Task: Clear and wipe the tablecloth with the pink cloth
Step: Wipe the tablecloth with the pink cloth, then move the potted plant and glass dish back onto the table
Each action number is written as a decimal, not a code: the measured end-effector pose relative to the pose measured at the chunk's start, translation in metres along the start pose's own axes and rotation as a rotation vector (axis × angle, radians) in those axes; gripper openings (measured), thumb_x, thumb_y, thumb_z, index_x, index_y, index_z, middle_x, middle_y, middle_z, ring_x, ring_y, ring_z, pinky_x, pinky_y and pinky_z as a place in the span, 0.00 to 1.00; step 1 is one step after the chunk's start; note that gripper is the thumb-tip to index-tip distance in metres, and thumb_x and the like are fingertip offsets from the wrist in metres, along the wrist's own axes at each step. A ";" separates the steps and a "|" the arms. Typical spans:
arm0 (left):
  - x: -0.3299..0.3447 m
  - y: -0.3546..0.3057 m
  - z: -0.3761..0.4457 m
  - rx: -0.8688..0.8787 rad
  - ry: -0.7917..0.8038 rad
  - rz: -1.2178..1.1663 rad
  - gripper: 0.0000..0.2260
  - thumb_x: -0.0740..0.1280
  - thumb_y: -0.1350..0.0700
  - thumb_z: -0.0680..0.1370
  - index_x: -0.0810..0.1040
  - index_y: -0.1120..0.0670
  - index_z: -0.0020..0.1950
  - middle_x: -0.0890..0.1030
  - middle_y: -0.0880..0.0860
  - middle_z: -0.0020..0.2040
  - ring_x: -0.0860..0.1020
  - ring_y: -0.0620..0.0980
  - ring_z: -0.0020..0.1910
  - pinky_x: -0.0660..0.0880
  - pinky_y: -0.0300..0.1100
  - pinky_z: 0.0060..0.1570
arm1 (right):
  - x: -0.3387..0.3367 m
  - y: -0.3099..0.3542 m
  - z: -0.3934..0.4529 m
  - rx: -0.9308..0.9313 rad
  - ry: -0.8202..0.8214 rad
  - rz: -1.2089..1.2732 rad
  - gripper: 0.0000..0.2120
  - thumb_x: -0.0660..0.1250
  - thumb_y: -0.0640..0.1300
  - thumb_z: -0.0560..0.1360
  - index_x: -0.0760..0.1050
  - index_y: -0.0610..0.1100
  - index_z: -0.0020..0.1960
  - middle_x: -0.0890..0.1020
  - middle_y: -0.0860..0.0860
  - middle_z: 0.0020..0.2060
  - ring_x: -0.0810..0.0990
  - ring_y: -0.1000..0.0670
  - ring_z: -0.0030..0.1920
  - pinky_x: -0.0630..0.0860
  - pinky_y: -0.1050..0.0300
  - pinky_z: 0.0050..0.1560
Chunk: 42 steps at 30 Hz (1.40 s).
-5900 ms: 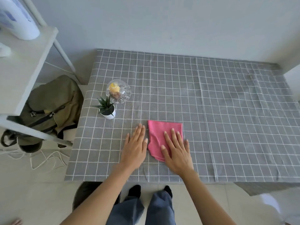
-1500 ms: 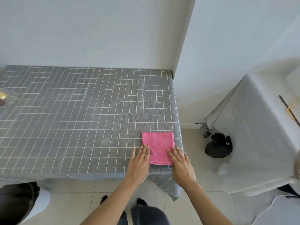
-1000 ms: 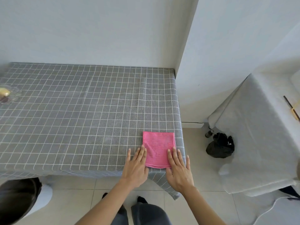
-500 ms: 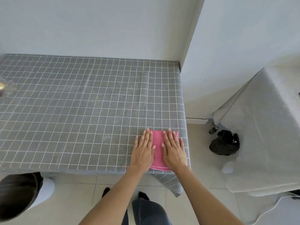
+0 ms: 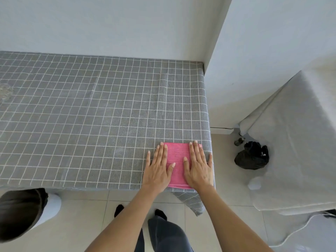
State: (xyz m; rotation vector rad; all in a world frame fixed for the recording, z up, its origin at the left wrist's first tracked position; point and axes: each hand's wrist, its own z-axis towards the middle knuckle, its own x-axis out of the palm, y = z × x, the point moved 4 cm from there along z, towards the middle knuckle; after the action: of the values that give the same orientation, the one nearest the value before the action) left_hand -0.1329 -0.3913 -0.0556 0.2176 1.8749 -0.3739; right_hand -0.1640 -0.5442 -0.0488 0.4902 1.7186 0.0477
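Both hands flat, fingers straight: left hand point(image 5: 157, 170) and right hand point(image 5: 198, 168) press pink cloth point(image 5: 177, 157) on tablecloth point(image 5: 91, 115), 4 o'clock corner.

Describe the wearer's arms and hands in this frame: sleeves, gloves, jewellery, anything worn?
Both forearms are bare right to the frame's bottom edge; no sleeves show. The left hand and right hand wear no gloves, and no rings, watch or bracelets are visible. Fingernails look short and unpainted. No cables, straps or markings on either arm.
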 end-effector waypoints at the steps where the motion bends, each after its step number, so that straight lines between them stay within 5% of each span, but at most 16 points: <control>1: -0.001 0.000 0.001 -0.001 0.005 0.006 0.32 0.31 0.38 0.78 0.28 0.55 0.75 0.28 0.52 0.75 0.30 0.49 0.74 0.29 0.52 0.72 | -0.001 0.000 0.000 -0.001 0.020 -0.013 0.28 0.43 0.57 0.82 0.38 0.51 0.79 0.40 0.57 0.77 0.35 0.57 0.76 0.34 0.45 0.75; 9: -0.030 0.024 0.005 0.043 0.049 -0.026 0.28 0.38 0.40 0.81 0.32 0.52 0.75 0.33 0.51 0.76 0.33 0.48 0.75 0.31 0.51 0.71 | -0.032 0.013 0.008 -0.012 0.187 -0.087 0.28 0.43 0.56 0.83 0.43 0.48 0.79 0.43 0.49 0.79 0.39 0.48 0.78 0.38 0.43 0.75; 17: -0.123 0.105 0.022 -0.069 -0.054 -0.123 0.28 0.43 0.43 0.83 0.41 0.55 0.78 0.40 0.53 0.79 0.40 0.50 0.78 0.41 0.55 0.74 | -0.098 0.075 0.050 -0.093 0.084 -0.178 0.27 0.46 0.52 0.83 0.44 0.47 0.79 0.45 0.47 0.79 0.41 0.47 0.78 0.40 0.41 0.75; 30: -0.222 0.318 -0.041 -0.271 -0.121 -0.024 0.28 0.43 0.43 0.83 0.43 0.57 0.78 0.41 0.56 0.79 0.43 0.53 0.78 0.44 0.57 0.75 | -0.106 0.313 0.065 -0.336 0.033 -0.258 0.26 0.46 0.53 0.84 0.44 0.49 0.79 0.45 0.47 0.79 0.41 0.45 0.78 0.41 0.41 0.75; 42: -0.234 0.503 -0.136 -0.467 -0.154 -0.020 0.26 0.47 0.46 0.84 0.49 0.57 0.78 0.50 0.56 0.79 0.49 0.55 0.78 0.52 0.55 0.73 | -0.028 0.524 0.040 -0.523 0.118 -0.267 0.26 0.46 0.54 0.84 0.44 0.49 0.79 0.45 0.46 0.79 0.42 0.44 0.78 0.41 0.40 0.75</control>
State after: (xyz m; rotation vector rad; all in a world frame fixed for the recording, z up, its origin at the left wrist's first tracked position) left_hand -0.0102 0.1348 0.1305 -0.1423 1.7579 0.0394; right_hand 0.0321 -0.0880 0.1254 -0.1313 1.7879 0.3303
